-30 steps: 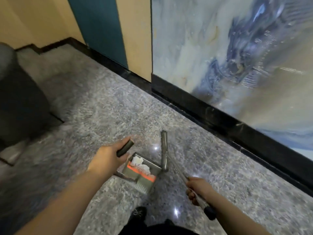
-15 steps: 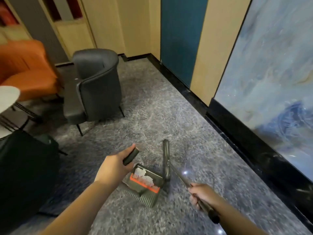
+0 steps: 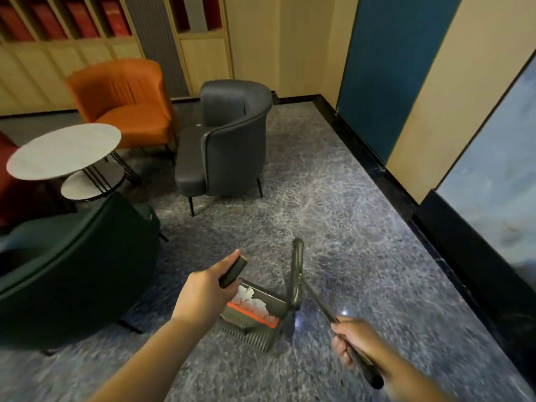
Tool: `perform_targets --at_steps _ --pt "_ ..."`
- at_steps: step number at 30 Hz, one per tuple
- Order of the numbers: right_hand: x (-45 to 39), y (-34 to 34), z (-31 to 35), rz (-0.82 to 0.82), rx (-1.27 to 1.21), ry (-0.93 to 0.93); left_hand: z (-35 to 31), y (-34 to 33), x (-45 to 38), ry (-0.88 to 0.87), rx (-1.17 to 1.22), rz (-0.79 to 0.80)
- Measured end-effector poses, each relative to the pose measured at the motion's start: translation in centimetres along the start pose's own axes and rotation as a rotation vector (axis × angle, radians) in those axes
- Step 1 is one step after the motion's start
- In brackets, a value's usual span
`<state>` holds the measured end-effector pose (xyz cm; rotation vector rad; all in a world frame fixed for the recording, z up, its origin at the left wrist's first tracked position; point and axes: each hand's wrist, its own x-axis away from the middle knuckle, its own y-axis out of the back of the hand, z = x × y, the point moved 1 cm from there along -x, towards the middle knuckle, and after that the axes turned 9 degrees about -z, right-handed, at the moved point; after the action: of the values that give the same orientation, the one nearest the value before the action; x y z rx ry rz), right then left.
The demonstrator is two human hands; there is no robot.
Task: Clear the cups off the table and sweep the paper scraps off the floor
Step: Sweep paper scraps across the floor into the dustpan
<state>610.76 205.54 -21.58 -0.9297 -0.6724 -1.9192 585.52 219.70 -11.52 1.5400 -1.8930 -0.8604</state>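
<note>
Our left hand grips the dustpan handle, scraps inside; right hand holds the broom, its head just right of the pan.

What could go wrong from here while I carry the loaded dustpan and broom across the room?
1. The white paper scraps lie loose in the open dustpan, which the left hand holds only by its handle; a tilt could spill them back onto the floor.
2. The broom in the right hand points ahead, low and next to the pan, and could knock it.
3. The dark green chair stands close on the left; the pan could catch it.
</note>
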Motion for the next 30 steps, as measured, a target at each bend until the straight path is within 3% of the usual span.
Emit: perform_targets --at_steps 10,17,23,30 --pt "-2.4 -0.4 4.5 0.100 0.227 0.034 0.9 -0.3 2.3 0.191 0.047 -0.149" --pt "-4.2 -2.1 6.3 0.208 0.570 0.073 1.7 -0.7 7.7 0.412 -0.009 -0.326" --pt "-4.2 -7.1 5.0 0.361 0.751 0.076 4.7 -0.4 15.0 0.652 -0.059 -0.476" --pt "-2.7 -15.1 1.8 0.475 0.877 0.025 9.3 2.3 22.6 0.816 -0.051 -0.680"
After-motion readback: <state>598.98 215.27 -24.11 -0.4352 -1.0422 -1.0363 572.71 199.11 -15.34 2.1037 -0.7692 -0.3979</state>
